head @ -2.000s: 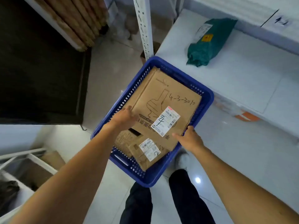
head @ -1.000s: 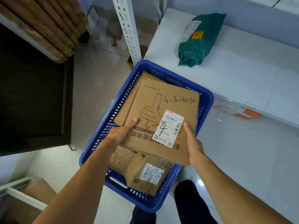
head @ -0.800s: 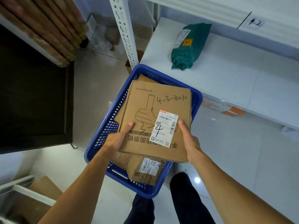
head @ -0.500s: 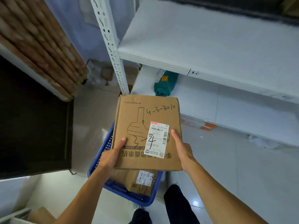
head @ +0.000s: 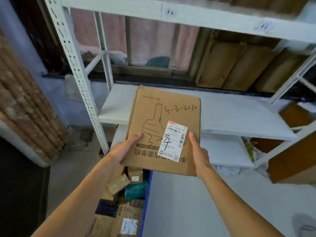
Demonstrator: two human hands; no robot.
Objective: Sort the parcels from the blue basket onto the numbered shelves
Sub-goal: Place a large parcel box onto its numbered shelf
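Note:
I hold a flat brown cardboard parcel in front of the white shelf rack. It bears the handwriting "4-3-3010" and a white label with a big "4". My left hand grips its lower left edge, thumb on top. My right hand grips its lower right edge the same way. Below the parcel, the blue basket shows only its right rim, with several brown and green parcels inside. A bare white shelf board lies just behind the parcel.
A perforated white upright stands to the left of the parcel. An upper shelf beam carries small number tags. A lower shelf sits beneath. Brown boxes stand at the right, a rolled mat at the left.
Both hands have lifted the parcel marked 4 out of the basket and up to the height of the shelves. My view has tilted up from the basket to the rack.

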